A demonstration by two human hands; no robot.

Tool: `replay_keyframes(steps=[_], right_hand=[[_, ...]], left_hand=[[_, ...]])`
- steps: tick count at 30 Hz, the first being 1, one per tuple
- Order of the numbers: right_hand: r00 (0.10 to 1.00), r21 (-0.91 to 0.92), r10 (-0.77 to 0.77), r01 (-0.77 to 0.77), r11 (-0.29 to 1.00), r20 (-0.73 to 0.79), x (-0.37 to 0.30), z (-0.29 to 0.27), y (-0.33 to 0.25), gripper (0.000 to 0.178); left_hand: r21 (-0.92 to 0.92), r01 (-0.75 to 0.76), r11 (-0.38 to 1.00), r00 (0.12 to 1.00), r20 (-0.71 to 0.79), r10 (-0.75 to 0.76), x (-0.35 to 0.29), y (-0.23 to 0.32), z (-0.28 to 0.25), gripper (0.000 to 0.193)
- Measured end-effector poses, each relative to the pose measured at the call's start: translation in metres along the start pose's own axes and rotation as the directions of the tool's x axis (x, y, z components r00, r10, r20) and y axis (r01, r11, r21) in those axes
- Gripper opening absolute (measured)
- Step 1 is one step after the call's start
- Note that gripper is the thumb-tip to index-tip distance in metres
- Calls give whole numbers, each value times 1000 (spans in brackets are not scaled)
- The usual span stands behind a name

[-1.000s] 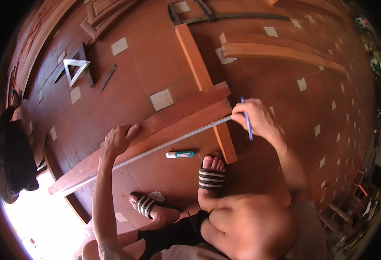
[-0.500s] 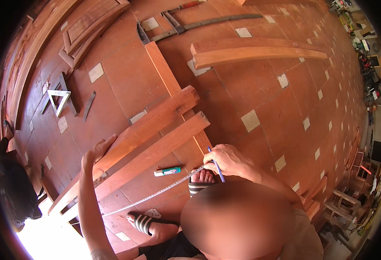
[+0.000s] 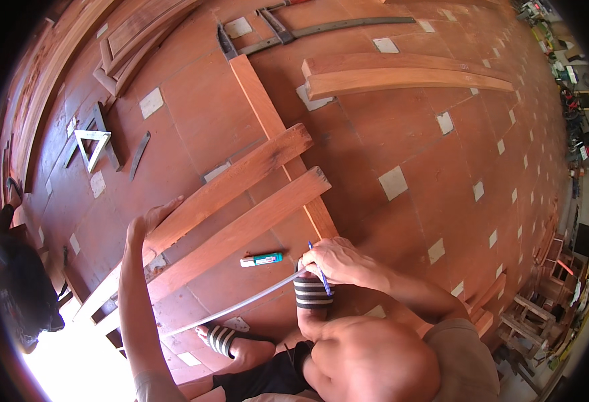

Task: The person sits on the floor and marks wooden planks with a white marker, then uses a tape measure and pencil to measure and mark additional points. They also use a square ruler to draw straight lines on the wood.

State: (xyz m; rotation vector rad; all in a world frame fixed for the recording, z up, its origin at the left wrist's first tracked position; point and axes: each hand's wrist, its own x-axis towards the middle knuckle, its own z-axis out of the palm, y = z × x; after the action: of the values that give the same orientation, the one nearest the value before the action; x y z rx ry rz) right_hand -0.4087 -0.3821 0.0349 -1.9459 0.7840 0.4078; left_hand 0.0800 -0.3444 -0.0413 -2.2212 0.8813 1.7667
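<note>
My left hand [image 3: 154,220] rests with stretched fingers along the side of a long wooden beam [image 3: 231,191]. A second beam [image 3: 254,224] runs beside it, and the ends of both lie across a narrow wooden strip [image 3: 261,100]. My right hand [image 3: 333,260] is closed near the strip's near end, holding a blue pen [image 3: 325,278] and the end of a white tape measure [image 3: 241,305]. The tape stretches left in a slight curve toward the bright patch, where its other end is lost. Below the beams lies a small teal and white item [image 3: 261,259].
A bar clamp [image 3: 348,29] sits at the strip's far end, near two stacked beams [image 3: 402,79]. Left lie a white triangle square [image 3: 93,149] and a panelled frame [image 3: 140,40]. Wooden stools [image 3: 529,311] stand at right. A dark blurred shape [image 3: 26,288] is at the left edge.
My right hand has come slightly left and nearer with the pen and tape, and the tape looks blurred and more curved. My left hand stays on the beam. The view has shifted a little.
</note>
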Motion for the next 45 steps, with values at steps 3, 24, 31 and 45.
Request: replay_keyframes(steps=[3,24,31,45], right_hand=[[1000,-66,-3,3,998,4,3,17,-1,20],[1000,154,-1,2,988,-8,0,26,-10,19],[893,308,96,50,950,-439,-17,-19,18,18],[416,43,107,-159,986,-903,17,-46,122,7]], left_hand=[[-9,1,1000,1000,13,-1,-2,2,-4,96],[23,41,999,999,-37,-40,12,-21,-14,90],[278,-98,956,873,-436,217,-2,-28,2,90],[334,-327,884,712,-528,463,-54,-6,71,78]])
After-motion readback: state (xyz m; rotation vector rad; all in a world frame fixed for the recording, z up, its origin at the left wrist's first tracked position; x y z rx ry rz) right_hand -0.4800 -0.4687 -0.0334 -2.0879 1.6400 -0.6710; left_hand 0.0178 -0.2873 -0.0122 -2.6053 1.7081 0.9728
